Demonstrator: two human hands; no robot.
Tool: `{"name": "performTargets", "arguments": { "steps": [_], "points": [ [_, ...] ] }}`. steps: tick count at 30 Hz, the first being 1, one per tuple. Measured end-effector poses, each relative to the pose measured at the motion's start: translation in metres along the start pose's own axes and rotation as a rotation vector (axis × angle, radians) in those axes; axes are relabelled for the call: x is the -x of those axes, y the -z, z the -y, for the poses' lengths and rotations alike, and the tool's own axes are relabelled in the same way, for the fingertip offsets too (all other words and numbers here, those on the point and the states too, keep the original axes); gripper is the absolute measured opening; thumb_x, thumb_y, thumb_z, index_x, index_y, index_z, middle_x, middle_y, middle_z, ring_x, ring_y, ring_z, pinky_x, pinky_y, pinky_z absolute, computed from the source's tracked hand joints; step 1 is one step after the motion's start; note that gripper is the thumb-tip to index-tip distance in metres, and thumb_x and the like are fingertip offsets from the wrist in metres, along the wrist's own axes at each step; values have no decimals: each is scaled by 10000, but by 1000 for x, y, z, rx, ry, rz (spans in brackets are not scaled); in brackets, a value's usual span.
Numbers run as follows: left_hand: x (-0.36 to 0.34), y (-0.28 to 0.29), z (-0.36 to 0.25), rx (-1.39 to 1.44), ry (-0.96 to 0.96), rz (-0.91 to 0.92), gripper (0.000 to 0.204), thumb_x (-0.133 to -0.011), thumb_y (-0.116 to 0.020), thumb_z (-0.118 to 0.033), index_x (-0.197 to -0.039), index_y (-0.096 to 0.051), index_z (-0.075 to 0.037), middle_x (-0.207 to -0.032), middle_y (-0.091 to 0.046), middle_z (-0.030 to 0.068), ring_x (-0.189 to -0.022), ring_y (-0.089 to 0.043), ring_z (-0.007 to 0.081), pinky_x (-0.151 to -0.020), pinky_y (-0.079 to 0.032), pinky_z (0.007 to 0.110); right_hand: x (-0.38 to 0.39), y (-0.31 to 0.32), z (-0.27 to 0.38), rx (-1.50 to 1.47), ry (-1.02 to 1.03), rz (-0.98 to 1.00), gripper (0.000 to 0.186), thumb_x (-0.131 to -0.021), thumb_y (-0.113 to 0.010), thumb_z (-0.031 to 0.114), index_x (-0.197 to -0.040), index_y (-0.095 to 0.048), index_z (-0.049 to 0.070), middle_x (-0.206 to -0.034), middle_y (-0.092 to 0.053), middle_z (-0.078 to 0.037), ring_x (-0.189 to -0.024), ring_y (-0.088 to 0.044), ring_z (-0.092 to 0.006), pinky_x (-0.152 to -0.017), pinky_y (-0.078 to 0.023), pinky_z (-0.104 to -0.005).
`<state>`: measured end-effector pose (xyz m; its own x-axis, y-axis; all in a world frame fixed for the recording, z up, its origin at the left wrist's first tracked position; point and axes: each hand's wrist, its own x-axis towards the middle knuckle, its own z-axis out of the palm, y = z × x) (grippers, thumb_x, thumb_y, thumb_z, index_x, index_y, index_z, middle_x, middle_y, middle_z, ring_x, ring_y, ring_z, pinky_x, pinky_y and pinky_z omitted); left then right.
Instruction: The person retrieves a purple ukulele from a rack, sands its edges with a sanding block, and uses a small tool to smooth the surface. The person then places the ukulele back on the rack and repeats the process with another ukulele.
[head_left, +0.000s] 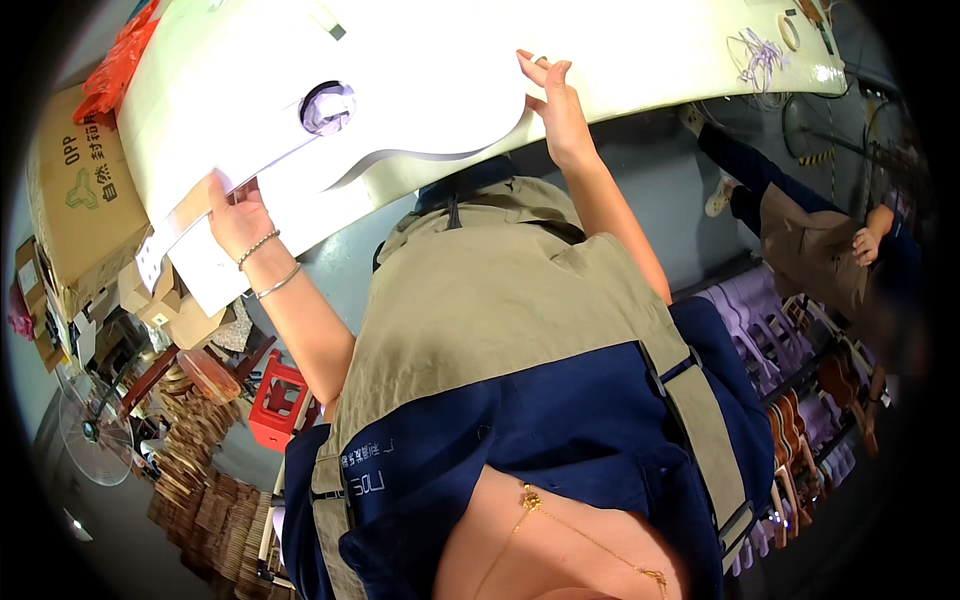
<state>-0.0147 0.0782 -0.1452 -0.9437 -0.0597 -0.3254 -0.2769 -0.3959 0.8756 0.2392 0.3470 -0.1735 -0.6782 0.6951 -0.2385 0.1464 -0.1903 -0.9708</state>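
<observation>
In the head view, a white, curvy guitar body with a slim neck (425, 105) lies along the near edge of the white-topped bench (690, 70), its neck angled toward the bench's left corner. A wad of crumpled pale lilac material (335, 108) fills its round dark-rimmed soundhole. The left hand (238, 222), wearing two bracelets at the wrist, is closed around the neck, thumb on the near face and fingers beyond it. The right hand (563, 112) is open, fingers spread, beside the body's rounded right end; whether its fingertips touch the rim I cannot tell. Toward the bench's right end lie a tangle of thin lilac cord (760, 58) and a pale ring-shaped roll (790, 32).

The step in hand looks like positioning or checking the guitar on the bench. The next move probably calls for keeping the neck firmly supported while the right hand steadies the body, without scuffing the glossy white face.
</observation>
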Motion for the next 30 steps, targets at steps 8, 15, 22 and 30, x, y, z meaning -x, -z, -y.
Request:
{"name": "performTargets", "arguments": {
  "steps": [8,15,22,30],
  "points": [
    [31,-12,-31,24,-122,24,254,-866,-594,-107,-1013,-504,79,-988,-582,173,-871,-602,256,-779,-542,389,9,-4,15,-132,4,46,855,-882,-88,661,-1305,-451,12,-1311,-401,-108,-1259,-319,-225,-1024,-310,-443],
    [23,-4,-25,34,-101,44,244,-871,-583,-101,-1030,-498,64,-1013,-576,173,-896,-599,264,-778,-545,394,16,-14,10,-124,10,33,682,-897,-366,548,-1323,-421,19,-1265,-417,-132,-1209,-371,-245,-1007,-336,-424],
    [-33,54,43,140,88,41,292,-894,-549,-127,-1097,-469,67,-1137,-508,197,-1050,-525,295,-881,-493,427,10,-35,-43,267,300,-65,568,-822,-635,289,-1270,-453,-9,-1107,-495,-197,-1066,-447,-311,-934,-371,-394],
    [59,26,29,-587,-515,-220,277,-881,-580,-138,-1095,-491,15,-1312,-310,140,-1144,-417,236,-961,-367,372,4,-29,-48,470,437,-192,348,-924,-483,232,-1169,-548,-7,-1039,-572,-165,-993,-509,-263,-851,-421,-355]
  ]
}}
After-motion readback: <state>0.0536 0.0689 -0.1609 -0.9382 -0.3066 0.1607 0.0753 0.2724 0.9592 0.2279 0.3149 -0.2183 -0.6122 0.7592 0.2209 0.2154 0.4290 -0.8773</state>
